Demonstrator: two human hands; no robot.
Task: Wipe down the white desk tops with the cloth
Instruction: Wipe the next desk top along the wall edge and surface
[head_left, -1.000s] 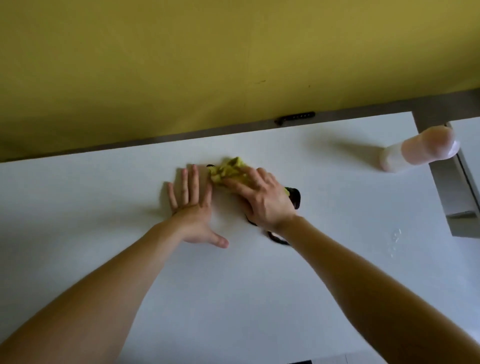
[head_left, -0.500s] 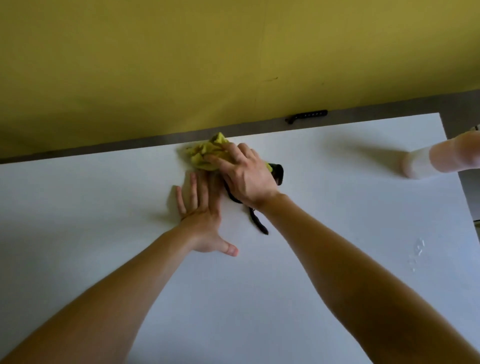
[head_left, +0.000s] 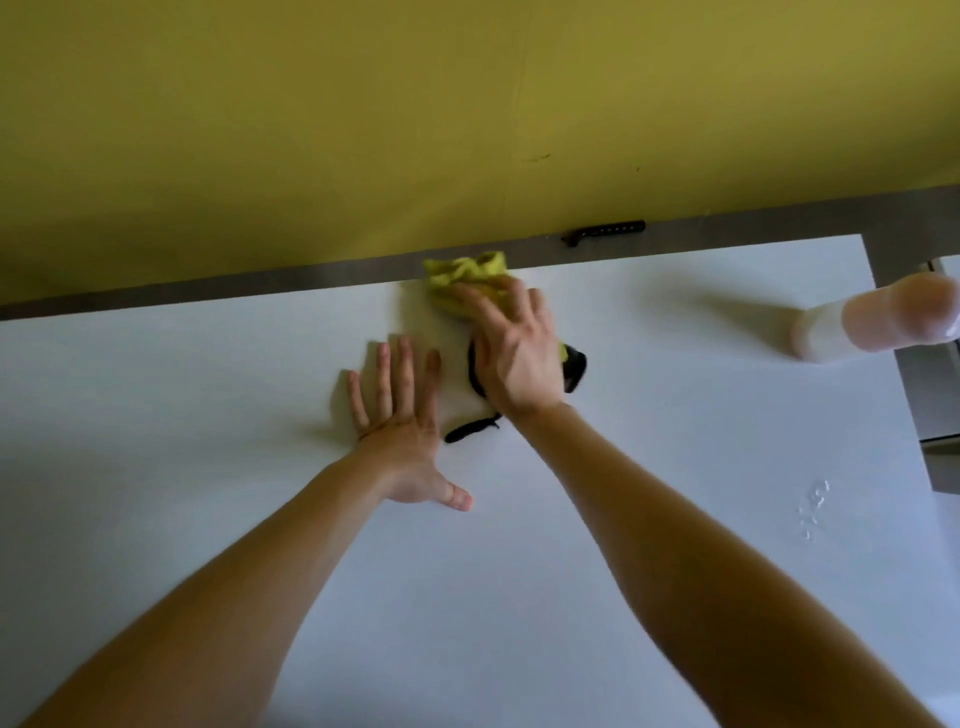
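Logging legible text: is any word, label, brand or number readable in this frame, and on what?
None can be read.
On the bottle: blurred, no legible label.
On the black strip by the wall: pale marks, too small to read.
On the yellow cloth and white desk: no print visible.

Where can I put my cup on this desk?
Bare desk top lies left of the left hand, and between the right hand and the bottle. It is crowded at the back edge, where the right hand presses the yellow cloth. Droplets wet the right edge.
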